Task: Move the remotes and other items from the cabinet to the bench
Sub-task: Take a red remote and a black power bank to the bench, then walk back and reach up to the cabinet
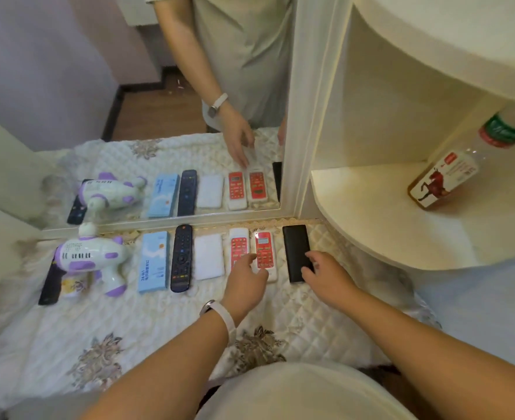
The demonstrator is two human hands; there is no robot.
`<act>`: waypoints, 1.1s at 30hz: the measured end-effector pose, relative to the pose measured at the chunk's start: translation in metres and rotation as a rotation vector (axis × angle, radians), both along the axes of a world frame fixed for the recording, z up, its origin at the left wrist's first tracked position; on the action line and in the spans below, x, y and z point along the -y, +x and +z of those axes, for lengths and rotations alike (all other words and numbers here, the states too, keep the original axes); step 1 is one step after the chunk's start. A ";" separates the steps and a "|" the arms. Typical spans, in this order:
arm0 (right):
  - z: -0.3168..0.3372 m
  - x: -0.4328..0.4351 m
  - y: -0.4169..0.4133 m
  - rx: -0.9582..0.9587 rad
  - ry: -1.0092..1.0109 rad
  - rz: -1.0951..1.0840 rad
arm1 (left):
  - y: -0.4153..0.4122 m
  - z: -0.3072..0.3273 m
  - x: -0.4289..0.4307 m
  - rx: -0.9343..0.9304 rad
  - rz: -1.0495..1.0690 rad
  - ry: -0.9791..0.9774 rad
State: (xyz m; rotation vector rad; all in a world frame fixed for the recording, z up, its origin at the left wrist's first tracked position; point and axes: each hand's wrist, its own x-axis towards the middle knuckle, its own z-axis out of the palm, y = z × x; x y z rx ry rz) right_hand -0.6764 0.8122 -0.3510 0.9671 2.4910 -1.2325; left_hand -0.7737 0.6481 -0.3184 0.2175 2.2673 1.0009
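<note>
Head view: on the table [159, 328], the right hand [330, 278] pinches the black slab [295, 244] at its near end; probably stiff, light and slick, it is best gripped across its long edges, while the left hand [247, 286] touches a red remote [263, 250] with a straight forefinger.

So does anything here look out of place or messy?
The row on the quilted cream bench cover is tidy except its left end: a white and purple plastic gun-shaped toy lies on its side across a slim black remote, hiding much of it, with something small and yellow tucked beneath.
</note>
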 end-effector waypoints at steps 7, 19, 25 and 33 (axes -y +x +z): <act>0.063 -0.003 0.002 -0.166 0.357 0.467 | 0.018 0.053 0.032 -0.348 0.025 -0.026; 0.163 0.108 -0.019 -0.607 0.584 1.036 | 0.117 0.129 0.167 -0.924 0.018 -0.493; 0.191 0.192 -0.003 -0.707 0.582 1.243 | 0.178 0.155 0.247 -0.924 0.304 -0.602; 0.222 0.336 0.034 -0.844 0.512 1.389 | 0.255 0.171 0.365 -0.924 0.547 -0.680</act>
